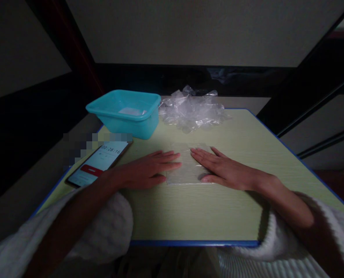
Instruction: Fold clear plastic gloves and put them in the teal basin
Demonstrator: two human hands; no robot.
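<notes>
A clear plastic bag [186, 172] lies flat on the table between my two hands. On its left edge rests my left hand [151, 168], fingers stretched out and palm down. My right hand [224, 168] lies flat over the bag's right side, its fingers extended and pointing inward. Neither hand grips anything. Behind the bag sits a crumpled heap of clear plastic bags [192, 110].
A turquoise plastic basin [137, 125] stands at the back left with something pale inside it. Near the left edge lies a phone [98, 164] showing a running timer. The light wooden table [195, 220] has a blue edge, and a wall rises behind it.
</notes>
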